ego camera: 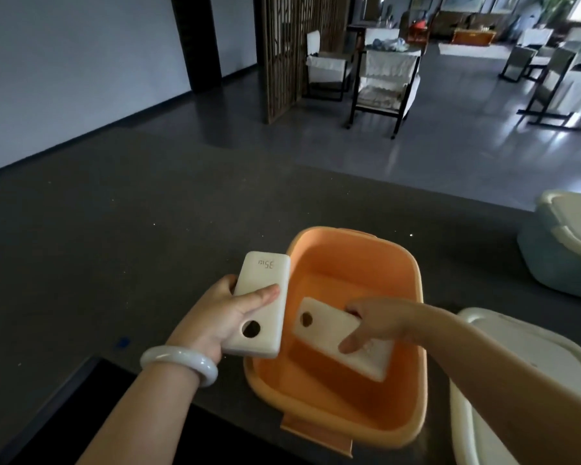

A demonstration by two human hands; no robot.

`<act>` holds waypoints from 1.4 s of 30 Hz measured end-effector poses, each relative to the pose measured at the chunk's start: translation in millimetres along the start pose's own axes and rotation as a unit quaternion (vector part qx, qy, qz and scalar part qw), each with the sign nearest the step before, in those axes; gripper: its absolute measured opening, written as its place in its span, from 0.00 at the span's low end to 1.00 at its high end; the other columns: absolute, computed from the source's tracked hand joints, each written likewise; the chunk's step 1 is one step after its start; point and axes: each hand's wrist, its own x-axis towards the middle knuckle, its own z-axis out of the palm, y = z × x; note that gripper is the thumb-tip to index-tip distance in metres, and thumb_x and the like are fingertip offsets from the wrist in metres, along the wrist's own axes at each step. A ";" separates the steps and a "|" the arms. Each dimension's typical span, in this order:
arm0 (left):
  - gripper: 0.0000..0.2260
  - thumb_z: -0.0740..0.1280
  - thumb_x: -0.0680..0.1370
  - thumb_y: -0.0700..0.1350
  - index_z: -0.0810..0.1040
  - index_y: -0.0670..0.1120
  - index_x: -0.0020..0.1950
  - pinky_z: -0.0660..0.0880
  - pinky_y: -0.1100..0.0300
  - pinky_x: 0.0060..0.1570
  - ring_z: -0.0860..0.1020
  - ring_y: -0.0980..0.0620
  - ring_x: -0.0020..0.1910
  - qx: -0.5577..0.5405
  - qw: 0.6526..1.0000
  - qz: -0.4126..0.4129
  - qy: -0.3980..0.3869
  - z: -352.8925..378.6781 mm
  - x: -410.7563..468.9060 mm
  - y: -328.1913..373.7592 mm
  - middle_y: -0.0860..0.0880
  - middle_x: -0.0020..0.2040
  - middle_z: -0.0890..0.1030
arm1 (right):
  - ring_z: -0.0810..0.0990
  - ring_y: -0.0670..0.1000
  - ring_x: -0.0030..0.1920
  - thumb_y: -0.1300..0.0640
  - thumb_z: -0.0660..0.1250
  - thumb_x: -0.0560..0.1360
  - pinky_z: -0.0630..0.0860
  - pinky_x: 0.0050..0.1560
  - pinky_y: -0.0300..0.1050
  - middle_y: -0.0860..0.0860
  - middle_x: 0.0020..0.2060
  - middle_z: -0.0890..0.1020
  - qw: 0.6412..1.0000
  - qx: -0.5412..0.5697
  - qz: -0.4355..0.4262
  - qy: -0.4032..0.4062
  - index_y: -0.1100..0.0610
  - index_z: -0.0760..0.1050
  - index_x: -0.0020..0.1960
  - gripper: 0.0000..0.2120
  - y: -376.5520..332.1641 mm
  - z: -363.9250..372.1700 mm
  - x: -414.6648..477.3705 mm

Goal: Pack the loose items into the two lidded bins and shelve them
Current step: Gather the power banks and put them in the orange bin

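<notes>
— White plastic is filling the left grip [215,317]: thumb and fingers are curling round a power bank [260,297], and it is hovering over the left rim of the orange bin [342,263], printed end pointing away.

— And the right grip [376,323]?

— It is reaching down inside the orange bin and pinching a second power bank [322,330] across its width, thumb on the far edge, forefinger on the near one. That one is lying tilted, its lower end sitting against the floor of the orange bin.

— Is anything sitting on the wrists?

— A pale bangle [178,364] is circling the left one, just left of the orange bin.

— Where is the orange bin standing?

— It is standing open on the dark bench [148,246], its latch tab pointing toward the person. A white lid [517,380] is lying just to its right, and farther right and beyond, a blue bin [550,263] is sitting with its lid on.
</notes>
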 end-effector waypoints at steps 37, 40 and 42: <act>0.32 0.78 0.65 0.57 0.69 0.54 0.65 0.81 0.42 0.48 0.83 0.44 0.48 0.065 0.997 -0.022 0.021 2.5 -4.0 4.8 0.48 0.52 0.81 | 0.76 0.47 0.49 0.44 0.76 0.66 0.73 0.47 0.44 0.44 0.50 0.76 0.987 -0.132 -0.027 -0.088 0.44 0.72 0.54 0.21 -7.7 48.8 42.0; 0.32 0.78 0.65 0.56 0.70 0.53 0.64 0.81 0.43 0.48 0.83 0.45 0.48 0.056 0.998 -0.014 0.027 3.0 -5.1 4.1 0.48 0.52 0.82 | 0.76 0.47 0.49 0.43 0.75 0.66 0.72 0.45 0.42 0.45 0.51 0.76 0.989 -0.124 -0.013 -0.075 0.47 0.72 0.57 0.23 -10.6 45.2 36.0; 0.30 0.78 0.64 0.56 0.70 0.54 0.62 0.81 0.46 0.44 0.83 0.47 0.47 0.047 0.998 -0.001 0.040 4.6 -5.7 2.6 0.49 0.51 0.82 | 0.76 0.47 0.49 0.43 0.72 0.70 0.72 0.43 0.40 0.46 0.52 0.77 0.996 -0.090 -0.016 -0.010 0.48 0.72 0.60 0.21 -13.5 37.7 28.5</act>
